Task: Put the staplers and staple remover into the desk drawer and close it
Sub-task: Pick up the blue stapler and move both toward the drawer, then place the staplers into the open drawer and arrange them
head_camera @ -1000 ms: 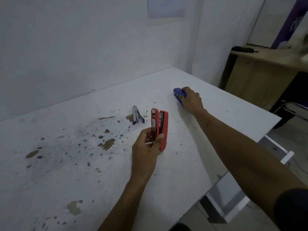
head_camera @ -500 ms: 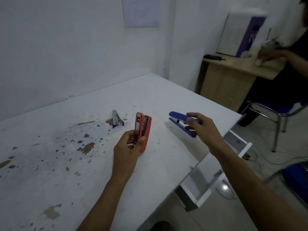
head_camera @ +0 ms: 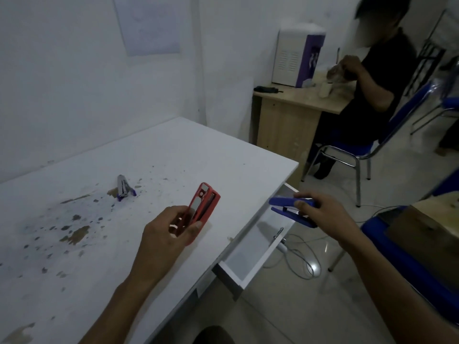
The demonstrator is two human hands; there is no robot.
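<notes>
You face bare white walls (head_camera: 74,83) with a pale paper sheet (head_camera: 149,26) pinned up, a stained white counter (head_camera: 173,150), a light wooden desk (head_camera: 285,120), blue metal-framed chair (head_camera: 360,150), glossy tiled floor (head_camera: 285,306), dim light

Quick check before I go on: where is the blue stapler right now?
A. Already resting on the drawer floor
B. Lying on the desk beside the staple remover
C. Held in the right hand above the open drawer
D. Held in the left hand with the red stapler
C: the right hand grips the blue stapler in the air over the open drawer, while the left hand holds the red stapler over the desk.
</notes>
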